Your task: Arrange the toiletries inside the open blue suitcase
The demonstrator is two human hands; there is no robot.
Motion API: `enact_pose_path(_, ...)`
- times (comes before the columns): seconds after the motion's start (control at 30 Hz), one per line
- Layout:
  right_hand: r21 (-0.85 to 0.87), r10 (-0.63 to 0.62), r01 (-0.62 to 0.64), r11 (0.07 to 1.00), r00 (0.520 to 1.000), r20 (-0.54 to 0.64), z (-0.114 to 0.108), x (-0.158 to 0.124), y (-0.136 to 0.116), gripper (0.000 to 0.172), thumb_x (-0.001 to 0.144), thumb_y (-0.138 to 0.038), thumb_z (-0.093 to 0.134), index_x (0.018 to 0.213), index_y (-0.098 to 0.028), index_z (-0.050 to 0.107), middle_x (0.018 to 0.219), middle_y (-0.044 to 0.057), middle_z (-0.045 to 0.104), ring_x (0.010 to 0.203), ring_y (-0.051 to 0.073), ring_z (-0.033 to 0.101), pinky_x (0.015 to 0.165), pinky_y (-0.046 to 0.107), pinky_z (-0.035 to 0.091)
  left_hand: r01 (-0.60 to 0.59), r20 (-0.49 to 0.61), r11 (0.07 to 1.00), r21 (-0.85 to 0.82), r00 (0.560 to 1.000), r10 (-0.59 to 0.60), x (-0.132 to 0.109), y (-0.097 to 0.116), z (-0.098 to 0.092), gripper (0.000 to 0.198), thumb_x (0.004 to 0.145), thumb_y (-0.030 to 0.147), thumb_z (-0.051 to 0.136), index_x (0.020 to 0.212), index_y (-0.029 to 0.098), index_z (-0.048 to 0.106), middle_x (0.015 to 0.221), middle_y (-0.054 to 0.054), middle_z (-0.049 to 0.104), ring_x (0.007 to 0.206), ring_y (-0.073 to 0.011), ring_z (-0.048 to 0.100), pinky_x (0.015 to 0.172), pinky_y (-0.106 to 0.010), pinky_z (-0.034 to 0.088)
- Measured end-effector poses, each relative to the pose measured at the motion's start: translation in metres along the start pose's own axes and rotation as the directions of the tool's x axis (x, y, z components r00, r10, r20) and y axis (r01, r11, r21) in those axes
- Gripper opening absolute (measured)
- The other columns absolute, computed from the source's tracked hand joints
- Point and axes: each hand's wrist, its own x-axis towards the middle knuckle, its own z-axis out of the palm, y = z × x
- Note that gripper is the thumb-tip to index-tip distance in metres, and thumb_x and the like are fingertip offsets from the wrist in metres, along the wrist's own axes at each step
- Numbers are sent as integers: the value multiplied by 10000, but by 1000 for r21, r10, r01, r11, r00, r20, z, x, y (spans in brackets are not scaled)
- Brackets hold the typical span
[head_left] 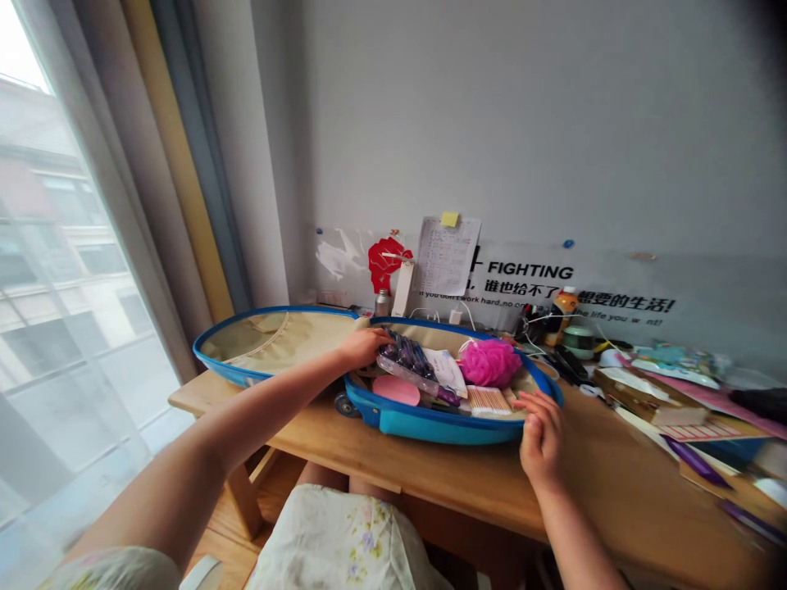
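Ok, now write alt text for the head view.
Open blue suitcase on a wooden table, a person's left grip at a clear pack of dark items inside it, the right grip at its near right edge. Around the pack lie a pink puff and a pink oval.

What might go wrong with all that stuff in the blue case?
The puffy pink ball sits near the rim, so it might get caught if the lid closes.
The right hand is at the rim, so its fingers could get pinched then.
The left hand is at the pack of dark things; a bump might jumble them.
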Motion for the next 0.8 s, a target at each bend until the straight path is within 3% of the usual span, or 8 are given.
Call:
enact_pose_path(0.37, 17, -16, 16, 1000, 1000, -11, 1, 2, -2, 307, 961, -293, 365, 924, -204, 657, 981, 99, 664, 1082, 258, 592, 975, 506, 458, -71, 165, 995, -64, 983, 81, 1, -23, 6, 497, 736, 3, 515, 1152, 182, 718, 1296, -83, 652, 1169, -236, 622, 1044, -344, 470)
enact_pose_path(0.53, 1, -36, 36, 999, 999, -13, 1, 3, -3, 311, 965, -287, 351, 931, -200, 648, 983, 101, 657, 1080, 251, 587, 968, 501, 463, -96, 251, 995, -11, 963, 96, 4, -30, 12, 538, 716, 9, 520, 1191, 194, 690, 1263, -74, 671, 1148, -242, 632, 1003, -351, 489)
enact_pose_path(0.8, -11, -54, 54, 998, 999, -5, 1, 3, -3, 308, 965, -269, 347, 936, -198, 645, 982, 104, 662, 1072, 249, 590, 967, 504, 467, -97, 239, 995, 37, 967, 85, 4, -36, 23, 488, 702, 53, 579, 1151, 191, 710, 1158, -75, 725, 1097, -255, 658, 1009, -386, 479)
